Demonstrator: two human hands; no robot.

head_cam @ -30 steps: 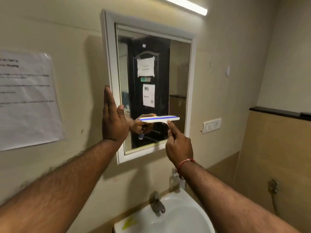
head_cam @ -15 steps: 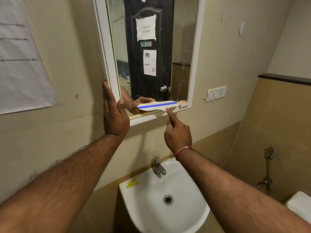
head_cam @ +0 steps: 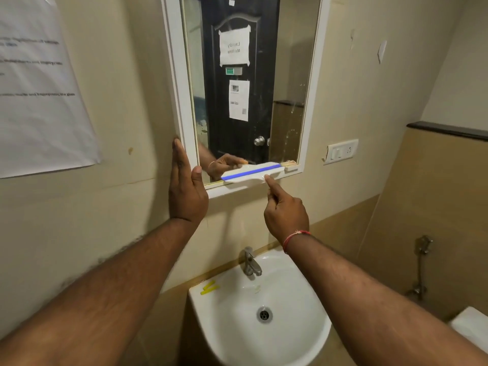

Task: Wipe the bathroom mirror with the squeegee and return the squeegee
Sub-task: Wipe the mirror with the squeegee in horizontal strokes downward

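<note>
Your right hand (head_cam: 286, 215) held the squeegee (head_cam: 250, 173) along the bottom edge of the mirror (head_cam: 290, 62), index finger stretched up to its blue-striped head, the other fingers curled in beneath. Your left hand (head_cam: 186, 191) lay flat against the mirror's left frame, fingers straight and together, thumb near its lower corner.

The mirror (head_cam: 287, 62) is glossy glass, streaked and smeared towards its right side, set in a smooth white frame (head_cam: 173, 75) with a satin finish. The squeegee (head_cam: 252, 173) looks like smooth white plastic with a blue strip. The sink (head_cam: 232, 326) is shiny white ceramic, and its tap (head_cam: 250, 262) is dull grey metal. The notice (head_cam: 39, 114) is creased matt paper on a matt, scuffed painted wall (head_cam: 126, 114).
</note>
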